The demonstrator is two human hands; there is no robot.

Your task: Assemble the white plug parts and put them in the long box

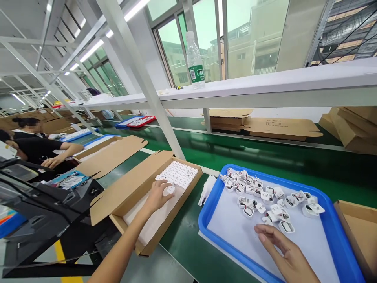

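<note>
My left hand (158, 194) reaches over an open cardboard box (159, 237) with its fingers closed on a small white plastic case (169, 190). At the box's far end, rows of similar white cases (178, 173) lie packed side by side. Over the blue tray (210, 206), my right hand (284, 251) is open with fingers apart and nothing in it. Just beyond its fingertips lie several open white cases (286, 226) with dark parts and thin red wires inside. Loose white cases (255, 190) are scattered across the tray's far half.
A white glove (207, 189) lies between box and tray. Another cardboard box (359, 224) stands right of the tray. A slanted white post (159, 110) rises behind the box, and a shelf (265, 88) with a water bottle (194, 63) crosses above. A co-worker (38, 149) sits at the left.
</note>
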